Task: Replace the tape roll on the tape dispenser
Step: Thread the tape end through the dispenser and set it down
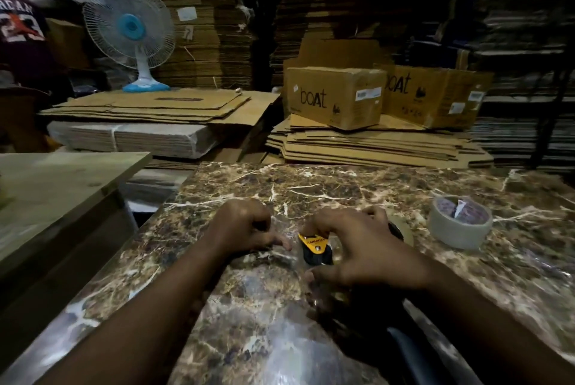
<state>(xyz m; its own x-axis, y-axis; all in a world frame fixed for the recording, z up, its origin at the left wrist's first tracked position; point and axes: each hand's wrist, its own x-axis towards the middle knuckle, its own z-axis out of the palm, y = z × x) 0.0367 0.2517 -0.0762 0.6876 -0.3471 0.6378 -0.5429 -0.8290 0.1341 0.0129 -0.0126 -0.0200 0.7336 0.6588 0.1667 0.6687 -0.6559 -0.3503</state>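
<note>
- A marbled desk (pixel 342 185) carried the work in a dim storeroom stacked with flattened cardboard, two boxes (pixel 336 98) and a fan (pixel 129 29) behind it.
- A roll of clear tape (pixel 460 227) sat on the desk to the right of the hands, well apart from the dispenser and untouched; whether it was the fresh roll could not be told.
- The right hand (pixel 364 250) was draped over the yellow-and-black tape dispenser (pixel 314 247) at the desk's middle, its fingers (pixel 323 224) curled down on the body; a pale roll edge showed just behind the hand.
- The left hand (pixel 245 229) rested beside the dispenser, fingers bent with the tips near its front end; whether they pinched a loose tape end could not be told.
- Judged from this, the step was working the roll at the dispenser: it would go best with the right hand pinning the body flat while the left worked clear of the cutter.
</note>
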